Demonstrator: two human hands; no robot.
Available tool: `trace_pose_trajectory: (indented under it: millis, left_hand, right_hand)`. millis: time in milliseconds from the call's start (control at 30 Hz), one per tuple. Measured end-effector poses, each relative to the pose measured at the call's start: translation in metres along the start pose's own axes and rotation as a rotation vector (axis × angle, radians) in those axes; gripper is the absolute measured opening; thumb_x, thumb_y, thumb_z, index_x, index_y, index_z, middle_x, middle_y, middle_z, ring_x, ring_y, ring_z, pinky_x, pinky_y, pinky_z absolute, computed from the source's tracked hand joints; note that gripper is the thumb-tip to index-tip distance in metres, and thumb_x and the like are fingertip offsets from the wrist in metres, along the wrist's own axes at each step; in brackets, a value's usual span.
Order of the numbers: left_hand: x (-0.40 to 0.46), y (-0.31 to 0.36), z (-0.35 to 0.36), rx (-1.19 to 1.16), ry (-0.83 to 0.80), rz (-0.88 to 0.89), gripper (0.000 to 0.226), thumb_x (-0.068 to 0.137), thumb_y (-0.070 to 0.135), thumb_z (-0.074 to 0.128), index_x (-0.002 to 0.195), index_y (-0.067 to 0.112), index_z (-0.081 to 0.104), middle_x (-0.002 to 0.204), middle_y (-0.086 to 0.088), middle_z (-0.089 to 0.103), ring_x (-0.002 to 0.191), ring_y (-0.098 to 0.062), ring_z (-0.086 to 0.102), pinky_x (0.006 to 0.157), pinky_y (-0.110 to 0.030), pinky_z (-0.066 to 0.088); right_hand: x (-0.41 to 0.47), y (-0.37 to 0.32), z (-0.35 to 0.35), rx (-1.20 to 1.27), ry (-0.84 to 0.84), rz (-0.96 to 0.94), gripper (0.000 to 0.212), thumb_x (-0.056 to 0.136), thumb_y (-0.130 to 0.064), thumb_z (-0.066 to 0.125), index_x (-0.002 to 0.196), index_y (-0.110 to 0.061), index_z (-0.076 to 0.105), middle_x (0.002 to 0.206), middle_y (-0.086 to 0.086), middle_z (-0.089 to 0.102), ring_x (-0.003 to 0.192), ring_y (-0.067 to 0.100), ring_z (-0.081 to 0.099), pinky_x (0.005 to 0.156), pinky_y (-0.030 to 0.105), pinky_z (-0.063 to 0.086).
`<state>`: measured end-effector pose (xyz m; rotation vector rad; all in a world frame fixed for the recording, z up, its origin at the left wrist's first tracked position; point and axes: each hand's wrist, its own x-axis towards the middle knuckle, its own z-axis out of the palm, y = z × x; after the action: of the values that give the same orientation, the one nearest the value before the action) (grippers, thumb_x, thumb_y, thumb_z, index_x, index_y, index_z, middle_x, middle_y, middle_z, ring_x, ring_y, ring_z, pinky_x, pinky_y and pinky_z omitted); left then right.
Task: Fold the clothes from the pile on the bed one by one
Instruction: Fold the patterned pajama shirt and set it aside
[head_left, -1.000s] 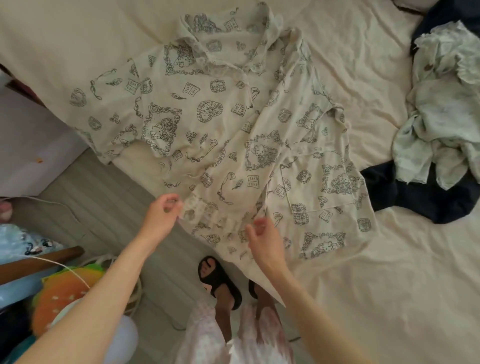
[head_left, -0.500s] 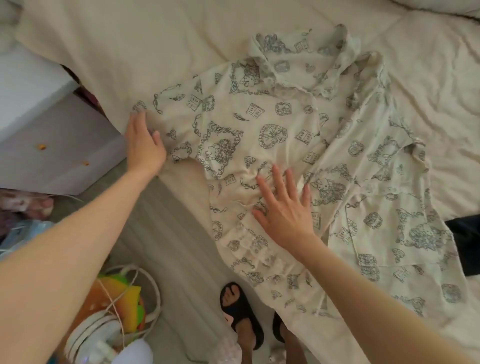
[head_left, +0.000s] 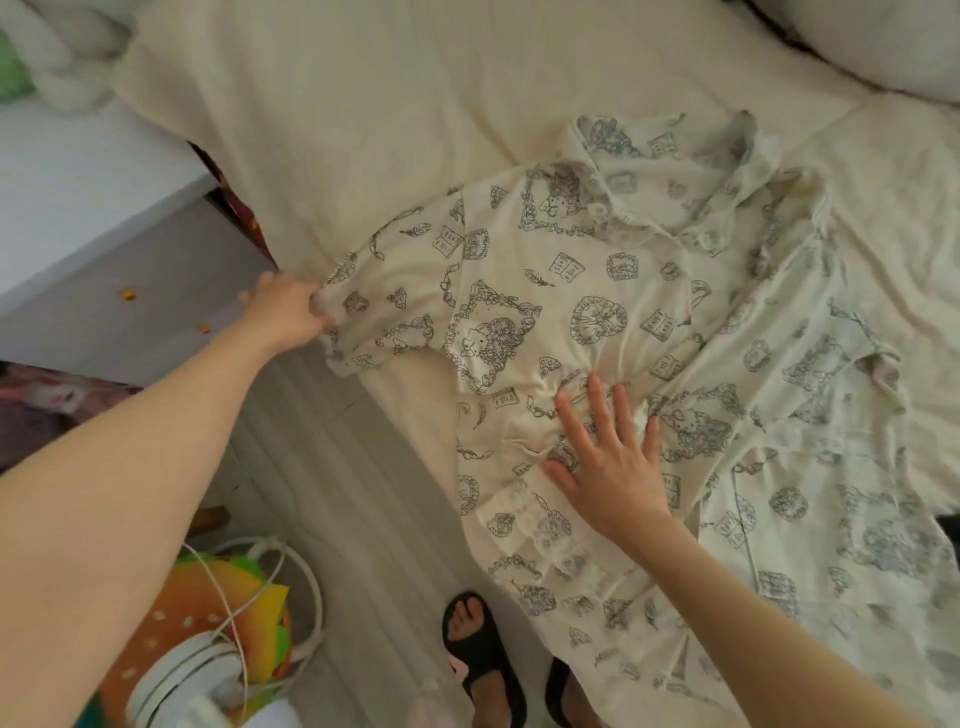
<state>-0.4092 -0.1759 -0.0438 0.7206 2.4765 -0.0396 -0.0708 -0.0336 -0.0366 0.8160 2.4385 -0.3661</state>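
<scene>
Printed shirt (head_left: 597, 322) lay spread on the cream bed (head_left: 415, 104), hem over the near edge; left hand (head_left: 285, 312) at the sleeve end, grip curled and pinching the cuff; right hand (head_left: 608, 462) flat mid-shirt, grip spread, pressing cloth; compared with half a second before, left hand no longer flat but bunching the sleeve; right hand little changed.

Cream-sheeted bed (head_left: 415, 104), grey plank floor (head_left: 353, 493), white cabinet (head_left: 78, 208) beside it, soft daylight
</scene>
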Motion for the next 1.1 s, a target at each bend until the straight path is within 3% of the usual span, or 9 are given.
trace_pose_trajectory:
  millis: [133,233,333,400,500,633,700,833,1100]
  left_hand:
    - [-0.03,-0.02,0.0,0.031,0.006,0.045,0.031,0.089,0.033,0.061,0.099,0.003,0.061,0.126,-0.024,0.05,0.128,-0.034,0.036,0.098,-0.038,0.026]
    - [-0.055,-0.025,-0.017,-0.003,0.089,0.105,0.038,0.092,0.034,0.056,0.063,0.013,0.043,0.072,-0.013,0.053,0.091,-0.037,0.055,0.078,-0.037,0.037]
    - [-0.087,-0.002,-0.041,-0.137,0.069,0.125,0.04,0.093,0.035,0.054,0.06,0.017,0.041,0.061,-0.005,0.049,0.068,-0.029,0.051,0.055,-0.033,0.031]
    - [-0.111,0.029,-0.055,-0.219,0.037,0.162,0.036,0.093,0.036,0.054,0.063,0.019,0.044,0.063,-0.001,0.051,0.063,-0.022,0.05,0.052,-0.03,0.031]
    - [-0.15,0.101,-0.069,-0.363,-0.012,0.259,0.023,0.094,0.03,0.055,0.073,0.019,0.053,0.068,0.006,0.054,0.06,-0.007,0.048,0.051,-0.021,0.032]
    - [-0.201,0.203,-0.071,-0.715,-0.356,0.468,0.032,0.093,0.026,0.054,0.123,0.014,0.056,0.108,0.007,0.063,0.098,-0.007,0.06,0.09,-0.023,0.048]
    - [-0.214,0.236,-0.055,-0.709,-0.432,0.534,0.041,0.094,0.028,0.052,0.134,0.021,0.047,0.124,0.008,0.057,0.115,-0.006,0.052,0.098,-0.022,0.039]
    - [-0.214,0.233,0.003,-0.704,-0.197,0.329,0.045,0.094,0.019,0.053,0.138,0.018,0.041,0.14,0.005,0.045,0.126,-0.005,0.04,0.099,-0.021,0.032]
    - [-0.233,0.212,0.11,-0.69,-0.256,-0.038,0.069,0.084,0.037,0.068,0.14,0.013,0.038,0.14,-0.003,0.045,0.128,-0.021,0.044,0.102,-0.034,0.036]
  right_hand:
    - [0.001,0.001,-0.001,-0.006,-0.011,-0.014,0.074,0.094,-0.062,0.023,0.142,-0.036,-0.026,0.148,0.001,-0.038,0.137,0.028,-0.031,0.112,0.056,-0.012]
    - [-0.001,0.002,-0.01,0.028,-0.045,-0.027,0.074,0.094,-0.06,0.028,0.147,-0.037,-0.018,0.152,0.002,-0.033,0.141,0.029,-0.027,0.114,0.058,-0.009]
    - [-0.011,0.0,-0.025,0.191,-0.008,-0.033,0.066,0.095,-0.057,0.031,0.151,-0.036,0.001,0.158,-0.001,-0.017,0.145,0.024,-0.016,0.112,0.055,-0.009]
    - [-0.028,-0.002,-0.039,0.443,0.082,0.001,0.057,0.097,-0.05,0.037,0.149,-0.033,0.021,0.16,-0.003,0.002,0.147,0.019,-0.001,0.115,0.051,-0.003]
    - [-0.07,0.007,-0.061,0.984,0.14,0.123,0.04,0.098,-0.035,0.046,0.136,-0.024,0.048,0.145,-0.003,0.043,0.134,0.014,0.04,0.111,0.038,0.031]
    - [-0.123,0.042,-0.067,1.613,0.108,0.351,0.03,0.096,-0.037,0.047,0.12,-0.023,0.059,0.121,-0.001,0.063,0.111,0.013,0.06,0.096,0.035,0.048]
    - [-0.138,0.065,-0.059,1.667,0.129,0.46,0.035,0.097,-0.038,0.045,0.126,-0.021,0.054,0.124,0.0,0.061,0.114,0.015,0.057,0.097,0.036,0.046]
    - [-0.146,0.095,-0.043,1.539,0.087,0.575,0.042,0.099,-0.036,0.043,0.135,-0.013,0.046,0.121,0.001,0.056,0.112,0.02,0.055,0.096,0.036,0.045]
    - [-0.13,0.098,-0.022,1.504,0.036,0.512,0.021,0.098,-0.027,0.049,0.109,-0.013,0.061,0.099,0.0,0.065,0.089,0.014,0.063,0.08,0.029,0.053]
